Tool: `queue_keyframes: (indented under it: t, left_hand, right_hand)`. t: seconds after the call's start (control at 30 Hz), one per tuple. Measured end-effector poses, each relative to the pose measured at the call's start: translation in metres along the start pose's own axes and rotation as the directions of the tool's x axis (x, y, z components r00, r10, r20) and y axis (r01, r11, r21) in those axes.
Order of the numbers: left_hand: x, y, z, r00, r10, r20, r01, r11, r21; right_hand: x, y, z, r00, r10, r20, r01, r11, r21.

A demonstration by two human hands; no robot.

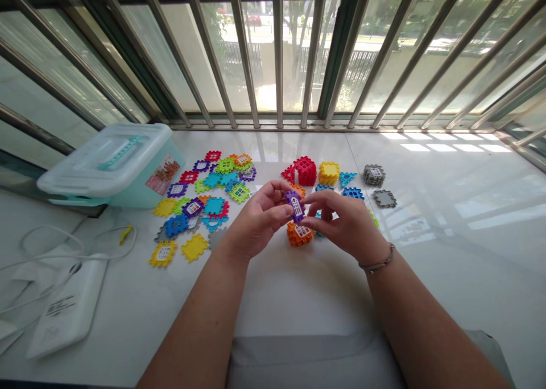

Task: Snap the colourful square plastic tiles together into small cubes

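Observation:
My left hand (258, 218) and my right hand (341, 221) meet above the white marble sill (273, 298), with their fingertips pinching a purple interlocking plastic tile with a white arched window (294, 206) from both sides. Just below it, an orange cube built of tiles (300, 234) stands close under my fingers. Beyond my hands are a red tile cube (305, 170) and a yellow tile cube (329, 173). A spread of multicoloured flat tiles (209, 195) lies to the left of my left hand.
A pale turquoise plastic storage box with a white lid (111, 164) stands at the left. Near it lie a white power bank (68, 303) and a white cable (72, 241). A grey tile stack (374, 175) sits at the right. Metal window bars (277, 53) run along the back.

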State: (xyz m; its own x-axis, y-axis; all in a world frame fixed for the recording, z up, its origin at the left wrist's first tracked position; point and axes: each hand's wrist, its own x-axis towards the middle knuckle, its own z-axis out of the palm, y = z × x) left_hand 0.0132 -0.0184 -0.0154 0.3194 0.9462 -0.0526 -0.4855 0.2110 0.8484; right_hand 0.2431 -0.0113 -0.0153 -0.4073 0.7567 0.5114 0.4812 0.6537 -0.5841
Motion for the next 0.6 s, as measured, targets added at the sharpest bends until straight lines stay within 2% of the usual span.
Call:
queue_keyframes:
  t: [0.13, 0.43, 0.5, 0.6]
  left_hand:
    - [-0.0002, 0.0033, -0.0006, 0.999, 0.018, -0.041, -0.017, 1.000, 0.019]
    - [0.0028, -0.0045, 0.0065, 0.999, -0.002, -0.046, 0.003, 1.000, 0.010]
    - [0.0040, -0.0047, 0.0077, 0.997, 0.014, -0.080, -0.016, 1.000, -0.024]
    - [0.0057, -0.0041, 0.0087, 0.991, 0.021, -0.130, -0.031, 0.997, -0.077]
  right_hand:
    - [0.0008, -0.0012, 0.0006, 0.999, 0.005, 0.035, -0.006, 1.000, 0.014]
    - [0.0033, -0.0014, -0.0046, 0.996, 0.048, -0.075, -0.040, 0.995, 0.096]
    - [0.0033, -0.0030, -0.0028, 0.992, 0.033, -0.124, -0.024, 0.997, 0.072]
    - [0.0026, -0.0058, 0.0004, 0.975, -0.043, -0.220, 0.033, 0.998, -0.051]
